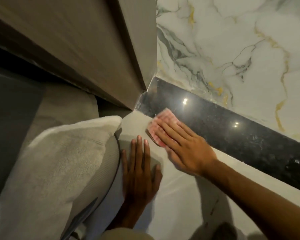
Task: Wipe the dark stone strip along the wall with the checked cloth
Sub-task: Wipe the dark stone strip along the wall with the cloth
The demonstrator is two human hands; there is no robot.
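A dark speckled stone strip (232, 132) runs diagonally along the foot of the white marble wall (232, 40), from a corner at the centre down to the right edge. My right hand (182, 148) lies flat on a pink-and-white checked cloth (164, 120), pressing it against the strip's lower edge near its left end. The cloth pokes out beyond my fingertips, partly over the pale floor. My left hand (139, 172) rests flat, fingers apart, on the pale floor (180, 205) beside a pillow, holding nothing.
A white textured pillow (64, 161) lies at lower left against my left hand. A beige cabinet or door panel (93, 49) stands at upper left and meets the strip at the corner. Dark shadowed space sits at far left.
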